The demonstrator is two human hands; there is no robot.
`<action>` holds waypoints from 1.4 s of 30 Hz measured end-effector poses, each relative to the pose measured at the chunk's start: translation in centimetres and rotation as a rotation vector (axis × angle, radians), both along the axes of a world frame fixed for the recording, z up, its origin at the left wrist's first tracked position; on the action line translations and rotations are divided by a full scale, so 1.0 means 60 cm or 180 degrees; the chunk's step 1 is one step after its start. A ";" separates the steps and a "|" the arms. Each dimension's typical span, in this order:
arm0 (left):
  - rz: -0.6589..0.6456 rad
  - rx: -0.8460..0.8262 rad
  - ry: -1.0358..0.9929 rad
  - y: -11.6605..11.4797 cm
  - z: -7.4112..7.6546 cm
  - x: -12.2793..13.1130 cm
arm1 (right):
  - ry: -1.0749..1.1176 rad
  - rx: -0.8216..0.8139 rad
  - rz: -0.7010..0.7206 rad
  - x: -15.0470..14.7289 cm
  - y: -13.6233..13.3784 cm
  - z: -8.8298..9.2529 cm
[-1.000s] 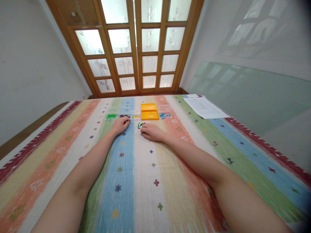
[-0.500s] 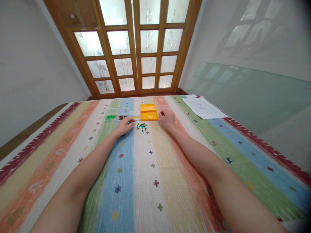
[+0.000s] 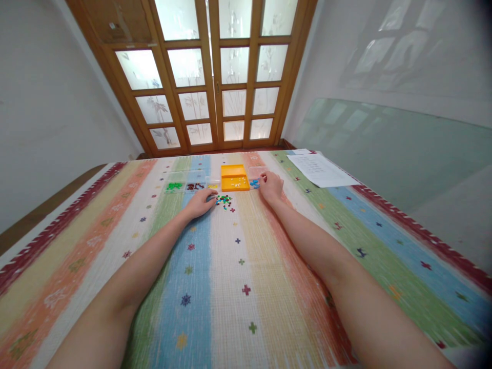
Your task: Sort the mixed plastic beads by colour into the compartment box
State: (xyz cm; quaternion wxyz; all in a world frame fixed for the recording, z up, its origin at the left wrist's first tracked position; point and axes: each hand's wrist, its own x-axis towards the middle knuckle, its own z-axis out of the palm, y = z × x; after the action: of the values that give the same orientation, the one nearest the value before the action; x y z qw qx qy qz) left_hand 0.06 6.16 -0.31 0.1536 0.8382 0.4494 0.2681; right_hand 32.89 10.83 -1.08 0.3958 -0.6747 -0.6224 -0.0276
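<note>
A small pile of mixed beads (image 3: 223, 200), green, blue, dark and pale, lies on the striped cloth. My left hand (image 3: 202, 202) rests at its left edge, thumb and fingers apart and bent toward the beads. Right of the yellow box, my right hand (image 3: 271, 187) hovers by a clear box holding blue beads (image 3: 254, 183). Its fingertips are pinched together; what is between them, if anything, is too small to see. The open yellow box (image 3: 235, 189) has white beads inside. Clear boxes on the left hold green beads (image 3: 174, 186), dark red-brown beads (image 3: 195, 187) and yellow beads (image 3: 212, 186).
The table wears a striped tablecloth (image 3: 246, 256) with small printed figures. A printed paper sheet (image 3: 321, 170) lies at the far right. Behind the table stand wooden glazed doors (image 3: 217, 87); a glass panel (image 3: 392, 138) leans along the right wall.
My right hand has shifted right, uncovering the blue beads. My left hand has moved slightly right and down to the edge of the mixed pile, showing more of the dark beads behind it.
</note>
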 end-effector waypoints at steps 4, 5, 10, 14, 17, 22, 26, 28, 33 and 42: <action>-0.0016 0.0120 0.0285 -0.006 -0.006 0.010 | -0.0014 0.0130 0.0617 -0.018 -0.007 -0.001; -0.0022 0.0157 0.0357 -0.008 -0.007 0.014 | -0.0045 0.0132 0.0915 -0.026 -0.012 -0.001; -0.0003 0.0316 0.0731 -0.028 -0.008 0.037 | -0.0548 -0.0192 0.2404 -0.064 -0.050 0.010; 0.0039 0.0432 0.0917 -0.039 -0.006 0.047 | -0.0817 -0.0602 0.2827 -0.073 -0.070 0.026; 0.0069 0.0533 0.0926 -0.041 -0.004 0.050 | -0.1049 -0.0650 0.2912 -0.079 -0.075 0.029; 0.0099 0.0607 0.0794 -0.035 -0.002 0.050 | -0.1090 -0.0594 0.2711 -0.100 -0.077 0.016; 0.0065 0.0608 0.0701 -0.022 -0.005 0.047 | -0.1067 -0.0513 0.2626 -0.112 -0.074 0.007; 0.0045 0.0586 0.0647 -0.015 -0.007 0.047 | -0.1105 -0.0425 0.2669 -0.116 -0.072 0.004; 0.0001 0.0517 0.0521 -0.007 -0.009 0.046 | -0.1121 -0.0320 0.2693 -0.122 -0.070 0.001; 0.0037 0.0394 0.0360 -0.014 -0.003 0.040 | -0.1074 -0.0281 0.2594 -0.123 -0.070 0.000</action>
State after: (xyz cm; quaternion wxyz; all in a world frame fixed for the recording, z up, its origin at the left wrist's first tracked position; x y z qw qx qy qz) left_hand 2.48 5.30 -0.46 0.0744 0.8572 0.4448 0.2485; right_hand 25.53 6.63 -1.05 0.2381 -0.3766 -0.8940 0.0476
